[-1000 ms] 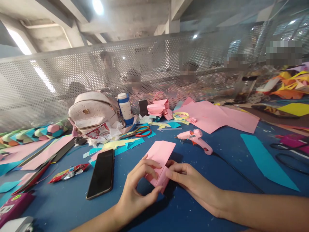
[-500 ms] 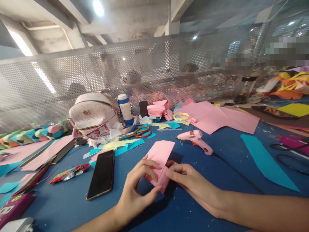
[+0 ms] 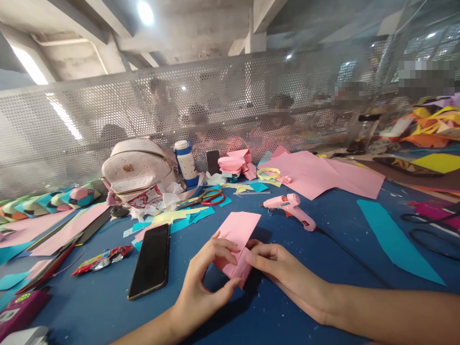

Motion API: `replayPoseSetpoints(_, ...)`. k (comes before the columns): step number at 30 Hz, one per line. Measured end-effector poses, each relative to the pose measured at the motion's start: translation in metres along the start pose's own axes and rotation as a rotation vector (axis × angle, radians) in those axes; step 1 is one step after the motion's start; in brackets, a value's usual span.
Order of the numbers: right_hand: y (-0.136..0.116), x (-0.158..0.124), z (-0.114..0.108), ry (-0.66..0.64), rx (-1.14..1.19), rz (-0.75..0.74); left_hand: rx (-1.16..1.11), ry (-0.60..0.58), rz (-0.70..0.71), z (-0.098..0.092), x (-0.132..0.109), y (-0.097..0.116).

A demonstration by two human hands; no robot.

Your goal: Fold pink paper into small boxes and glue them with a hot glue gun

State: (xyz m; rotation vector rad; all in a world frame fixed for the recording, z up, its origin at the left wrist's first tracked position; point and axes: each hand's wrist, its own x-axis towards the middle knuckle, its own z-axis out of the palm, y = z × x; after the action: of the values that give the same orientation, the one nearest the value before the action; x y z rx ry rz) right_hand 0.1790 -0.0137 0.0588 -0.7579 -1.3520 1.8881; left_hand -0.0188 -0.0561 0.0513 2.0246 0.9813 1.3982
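Note:
A folded piece of pink paper (image 3: pixel 239 227) is held between both hands just above the blue tabletop, one flap standing up and away from me. My left hand (image 3: pixel 204 275) grips its left side and lower edge, thumb at the bottom and fingers over the fold. On the right side, my right hand (image 3: pixel 283 270) pinches the paper's folded edge between thumb and fingers. Beyond my right hand lies a pink hot glue gun (image 3: pixel 293 211), its nozzle pointing left. To the left of my left hand rests a black smartphone (image 3: pixel 150 261).
Scissors (image 3: pixel 206 198) lie among paper scraps behind the phone. A white backpack (image 3: pixel 138 167) and a bottle (image 3: pixel 186 163) stand by the perforated metal screen (image 3: pixel 230 91). Large pink sheets (image 3: pixel 323 172) and a blue strip (image 3: pixel 398 244) lie to the right; the glue gun's cord (image 3: pixel 354 256) trails forward.
Almost nothing differs. Both hands keep their hold on the pink paper, with at most a tiny shift of the left fingers and the paper; the view has moved slightly.

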Motion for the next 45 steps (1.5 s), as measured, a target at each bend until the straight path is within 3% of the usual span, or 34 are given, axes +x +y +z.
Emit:
replayPoseSetpoints(8,0.0021,-0.0004,-0.0004,0.006,0.040,0.001,0.014,0.043,-0.088,0.0008,-0.0067,-0.0080)
replayPoseSetpoints(17,0.0058,-0.0010,-0.0029,0.060,0.043,0.022,0.053,-0.008,-0.017,-0.0005,-0.0007,-0.0022)
replayPoseSetpoints(22,0.0039,0.0006,-0.0010,0.021,0.043,0.000,0.079,-0.041,-0.013,-0.0014,0.0005,0.0001)
replayPoseSetpoints(45,-0.0012,-0.0003,0.0008,-0.015,0.028,0.006,0.082,-0.018,-0.015,-0.0001,0.0000,0.0000)
